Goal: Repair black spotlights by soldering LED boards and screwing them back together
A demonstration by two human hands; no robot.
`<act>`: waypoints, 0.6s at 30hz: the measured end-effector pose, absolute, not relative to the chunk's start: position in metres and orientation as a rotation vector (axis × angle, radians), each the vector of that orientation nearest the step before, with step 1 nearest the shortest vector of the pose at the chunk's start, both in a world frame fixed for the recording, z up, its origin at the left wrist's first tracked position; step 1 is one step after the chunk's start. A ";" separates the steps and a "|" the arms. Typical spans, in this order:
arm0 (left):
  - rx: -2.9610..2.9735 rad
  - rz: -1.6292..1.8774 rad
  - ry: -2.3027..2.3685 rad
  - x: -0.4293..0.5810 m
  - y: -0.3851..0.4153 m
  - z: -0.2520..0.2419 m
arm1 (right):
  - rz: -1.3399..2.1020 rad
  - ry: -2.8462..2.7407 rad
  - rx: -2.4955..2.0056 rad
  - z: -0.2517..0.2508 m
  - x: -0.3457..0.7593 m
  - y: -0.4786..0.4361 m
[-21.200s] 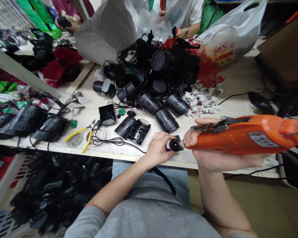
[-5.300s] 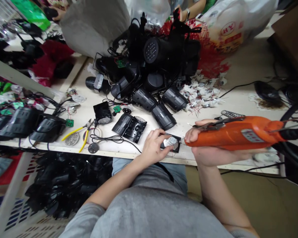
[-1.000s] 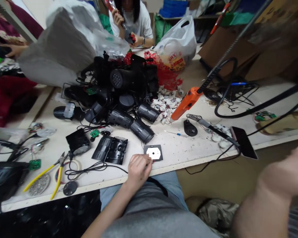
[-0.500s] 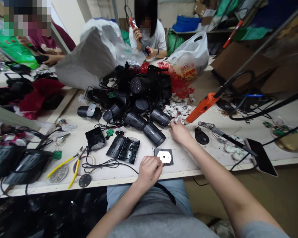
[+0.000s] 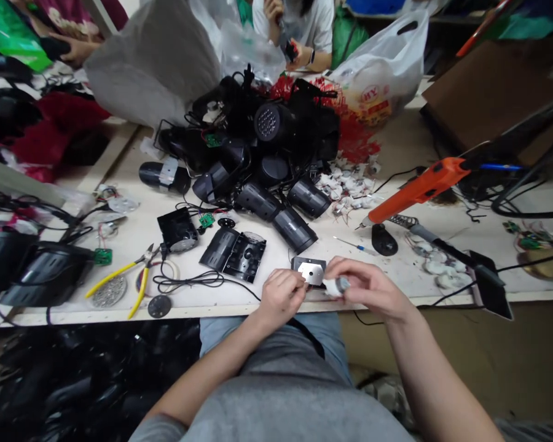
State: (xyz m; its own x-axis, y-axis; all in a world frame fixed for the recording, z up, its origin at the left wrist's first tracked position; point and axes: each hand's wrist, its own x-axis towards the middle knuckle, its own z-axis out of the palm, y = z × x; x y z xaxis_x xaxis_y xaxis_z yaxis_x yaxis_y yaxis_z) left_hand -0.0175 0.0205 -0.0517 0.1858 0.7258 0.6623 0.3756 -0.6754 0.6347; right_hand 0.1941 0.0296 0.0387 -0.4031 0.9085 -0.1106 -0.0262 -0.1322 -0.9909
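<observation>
Near the table's front edge lies a dark square piece with a white plate (image 5: 311,272) on it. My left hand (image 5: 283,294) is closed at the plate's left side, its fingertips pressed together; what they hold, if anything, is too small to tell. On the other side, my right hand (image 5: 366,283) pinches a small white and grey round part (image 5: 336,286) just beside the plate. Behind the plate lie black cylindrical housings (image 5: 295,230). An opened black housing (image 5: 234,255) rests to the left, with a coiled black cable in front of it.
An orange electric screwdriver (image 5: 417,189) hangs at the right, above a black oval part (image 5: 384,239). Yellow-handled pliers (image 5: 141,270) lie at the left. Small white parts (image 5: 345,184) are heaped behind. A person's hands (image 5: 295,52) show across the table.
My right hand has come back from the heap of white parts to the plate, now with a small white part. My left hand stays by the plate. The view has tilted down.
</observation>
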 end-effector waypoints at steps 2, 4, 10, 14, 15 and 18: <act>2.075 1.531 1.070 -0.018 0.020 -0.051 | 1.480 -1.483 -1.203 0.027 0.187 0.032; 2.033 1.553 1.082 -0.019 0.019 -0.049 | 1.289 -1.573 -1.337 0.013 0.184 0.038; 2.051 1.549 1.063 -0.020 0.019 -0.047 | 0.778 -1.988 -1.304 0.001 0.183 0.041; 2.161 1.533 1.037 -0.020 0.018 -0.048 | 0.505 -2.166 -1.143 0.004 0.179 0.035; 2.215 1.515 1.005 -0.019 0.017 -0.049 | 0.471 -2.192 -1.107 0.003 0.178 0.034; 2.377 1.439 0.882 -0.019 0.014 -0.049 | 0.457 -2.223 -1.067 -0.005 0.176 0.033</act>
State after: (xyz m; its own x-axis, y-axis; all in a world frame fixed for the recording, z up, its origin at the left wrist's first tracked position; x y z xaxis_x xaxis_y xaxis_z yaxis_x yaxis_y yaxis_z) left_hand -0.0189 0.0144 -0.0487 0.3382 0.5978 0.7268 0.3767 -0.7938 0.4775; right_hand 0.1758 0.0328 -0.0054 -0.4788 0.7890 0.3851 0.5731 0.6131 -0.5437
